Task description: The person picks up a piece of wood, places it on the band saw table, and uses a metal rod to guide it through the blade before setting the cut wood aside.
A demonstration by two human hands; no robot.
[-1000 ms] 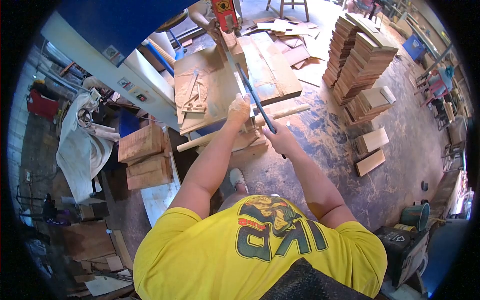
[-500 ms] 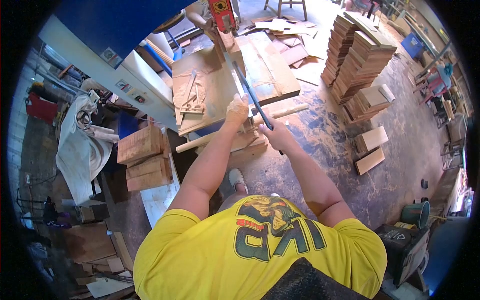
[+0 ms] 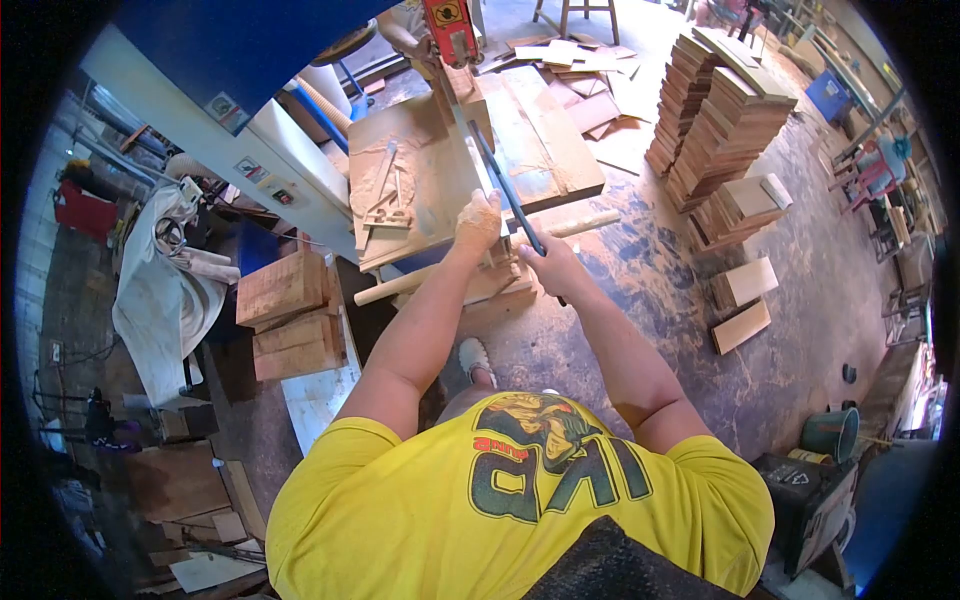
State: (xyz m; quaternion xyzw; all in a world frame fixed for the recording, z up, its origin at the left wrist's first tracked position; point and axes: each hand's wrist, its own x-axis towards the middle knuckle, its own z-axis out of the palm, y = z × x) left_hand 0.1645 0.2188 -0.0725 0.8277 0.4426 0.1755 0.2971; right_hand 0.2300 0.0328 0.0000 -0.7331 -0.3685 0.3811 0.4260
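Note:
On the near edge of the saw table [image 3: 410, 130], my left hand [image 3: 480, 219] rests against the end of the metal fence [image 3: 465, 150], its fingers bent and dusty; what lies under them is hidden. My right hand [image 3: 546, 266] is wrapped round a dark blue rod [image 3: 508, 188], which slants forward over the table beside a wood block [image 3: 473, 115]. The red blade guard [image 3: 451, 32] hangs above the far end of the block. Sawdust and a thin wooden jig [image 3: 388, 200] lie left of the fence.
Tall stacks of boards [image 3: 725, 120] stand at the right, with two short pieces [image 3: 743, 328] nearer. Thick wood blocks [image 3: 288, 290] sit at the left. A co-worker's arm [image 3: 402, 30] reaches in behind the saw. Scrap boards [image 3: 585, 85] litter the floor beyond.
The view has shifted very slightly. Both hands and the rod keep nearly the same places against the table.

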